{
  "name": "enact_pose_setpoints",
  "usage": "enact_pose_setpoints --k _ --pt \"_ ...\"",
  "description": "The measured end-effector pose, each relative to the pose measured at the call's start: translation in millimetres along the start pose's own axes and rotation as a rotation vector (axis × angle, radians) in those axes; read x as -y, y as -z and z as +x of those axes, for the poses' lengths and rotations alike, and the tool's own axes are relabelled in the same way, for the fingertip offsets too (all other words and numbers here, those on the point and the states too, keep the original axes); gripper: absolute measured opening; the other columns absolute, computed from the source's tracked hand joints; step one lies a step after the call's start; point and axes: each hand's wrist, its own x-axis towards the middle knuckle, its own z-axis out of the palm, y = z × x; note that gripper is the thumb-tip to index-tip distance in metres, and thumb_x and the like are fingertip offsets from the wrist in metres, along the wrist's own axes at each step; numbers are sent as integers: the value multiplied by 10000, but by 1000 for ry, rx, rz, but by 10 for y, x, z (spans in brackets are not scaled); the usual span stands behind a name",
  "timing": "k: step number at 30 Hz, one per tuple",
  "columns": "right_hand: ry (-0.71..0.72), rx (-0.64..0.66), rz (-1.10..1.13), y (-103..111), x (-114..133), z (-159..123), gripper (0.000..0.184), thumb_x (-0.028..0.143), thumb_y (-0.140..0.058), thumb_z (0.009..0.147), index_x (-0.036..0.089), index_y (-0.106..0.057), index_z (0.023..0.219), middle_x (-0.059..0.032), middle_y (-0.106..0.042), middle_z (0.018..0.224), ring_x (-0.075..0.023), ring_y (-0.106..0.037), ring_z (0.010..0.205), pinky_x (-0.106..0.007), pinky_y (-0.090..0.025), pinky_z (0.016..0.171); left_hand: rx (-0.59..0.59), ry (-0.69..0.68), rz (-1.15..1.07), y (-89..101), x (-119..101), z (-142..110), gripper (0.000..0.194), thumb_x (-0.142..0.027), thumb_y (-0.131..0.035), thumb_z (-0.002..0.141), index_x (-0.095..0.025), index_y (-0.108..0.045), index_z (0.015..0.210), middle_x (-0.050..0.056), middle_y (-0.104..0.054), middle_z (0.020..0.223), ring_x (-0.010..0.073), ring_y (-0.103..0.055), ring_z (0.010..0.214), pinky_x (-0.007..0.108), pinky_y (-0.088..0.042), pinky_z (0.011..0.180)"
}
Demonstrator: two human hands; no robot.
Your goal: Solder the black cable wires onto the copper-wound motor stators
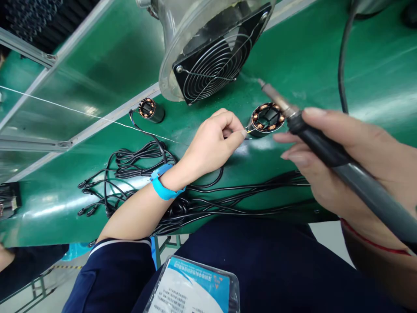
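My right hand (345,161) is closed around a soldering iron (339,152), its tip raised to the upper left with a wisp of smoke beside it. Below the tip, a motor stator (267,119) with copper windings stands upright on the green bench. At the stator's left edge my left hand (216,137) pinches a thin wire (249,131) between thumb and index finger. A blue wrist strap (166,184) circles my left wrist. Farther left stands a second stator (151,110), with a black cable leading from it.
A fan with a wire guard (216,65) in a clear housing stands at the back. Bundled black cables (140,163) lie across the front of the green bench (48,208). A dark cable (342,65) hangs at the back right. Another person's arm (4,257) shows at lower left.
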Motion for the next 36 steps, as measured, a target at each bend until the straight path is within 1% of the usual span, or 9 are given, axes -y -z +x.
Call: enact_pose_setpoints --k 4,7,9,14,19,22,26,29,36 --pt "-73 107 -106 16 18 208 431 281 -540 967 349 -493 1390 34 -656 1258 -156 -676 1059 -307 -569 886 -5 2 14 1 9 -1 149 -100 -573 814 -173 -532 691 6 -584 787 112 -544 744 291 -507 691" --pt "-33 157 -110 -49 -45 288 469 270 -557 941 311 -454 1397 9 -677 1203 -210 -634 1150 -390 -539 950 -2 1 19 3 8 -1 136 -99 -567 812 -173 -534 702 4 -588 797 108 -541 738 281 -502 678" --pt "-22 134 -69 -117 -114 286 510 248 -599 903 297 -447 1388 -2 -685 1176 -234 -606 1193 -439 -494 1027 -3 4 20 4 1 -1 138 -90 -565 809 -171 -535 701 1 -590 797 104 -536 732 274 -496 669" --pt "-14 107 -35 -212 -197 221 494 210 -608 891 306 -459 1352 8 -721 1045 -216 -649 1084 -421 -483 1000 -5 8 23 0 -14 -3 139 -100 -573 826 -170 -543 710 -7 -577 790 96 -516 688 266 -475 626" --pt "-27 9 -108 -242 -157 184 516 217 -615 885 349 -437 1351 37 -713 933 -229 -647 1059 -422 -480 944 -12 -7 2 -1 -15 -1 137 -117 -577 839 -170 -551 715 -5 -571 784 102 -520 696 271 -475 646" --pt "-19 73 -147 -279 -146 173 479 250 -588 898 336 -431 1343 18 -710 929 -247 -655 1000 -447 -477 918 -13 -31 -10 3 -19 -4 148 -123 -572 849 -173 -551 712 1 -584 789 119 -558 768 288 -499 720" --pt "9 49 -145 -318 -134 179 471 252 -586 898 333 -431 1336 18 -708 912 -244 -657 979 -437 -485 890 -39 -144 14 21 -42 -23 136 -135 -574 870 -173 -570 739 32 -641 914 139 -603 884 304 -519 796" --pt "13 11 -110 -324 -108 189 492 232 -599 892 339 -427 1340 23 -701 892 -238 -653 1001 -432 -497 887 -45 -275 138 42 -65 -45 101 -179 -580 892 -179 -611 796 66 -651 1055 165 -612 975 333 -521 838" --pt "-22 22 -63 -313 -105 196 475 228 -583 895 335 -443 1337 16 -682 887 -243 -628 1113 -472 -490 985 51 -424 378 65 -55 -54 89 -189 -523 922 -228 -600 899 59 -605 1199 177 -590 1100 357 -510 920"
